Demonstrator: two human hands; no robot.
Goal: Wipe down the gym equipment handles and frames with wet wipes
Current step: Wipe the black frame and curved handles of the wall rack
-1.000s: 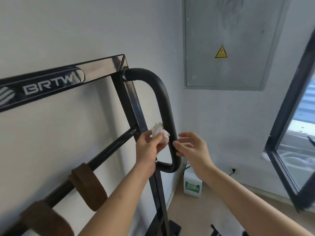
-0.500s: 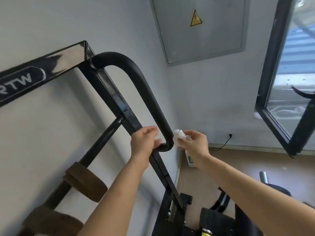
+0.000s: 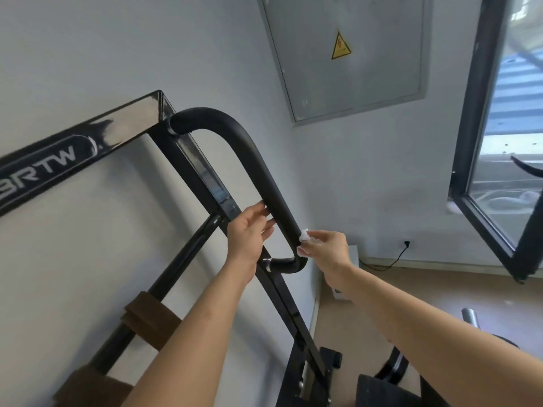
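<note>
The right hand [image 3: 326, 249] pinches a soft, limp wet wipe [image 3: 304, 237], best kept bunched under the fingertips, against the right side of the rigid padded handle [image 3: 258, 171], while the left hand [image 3: 248, 233] rests with loose, nearly straight fingers beside the frame [image 3: 202, 171].

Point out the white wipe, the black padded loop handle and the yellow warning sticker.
White crumpled wet wipe [image 3: 303, 235]: head view, on its exposed bunched end.
Black padded curved handle [image 3: 258, 171]: head view, middle of its long straight run.
Yellow triangular warning sticker [image 3: 340, 47]: head view, its centre.
</note>
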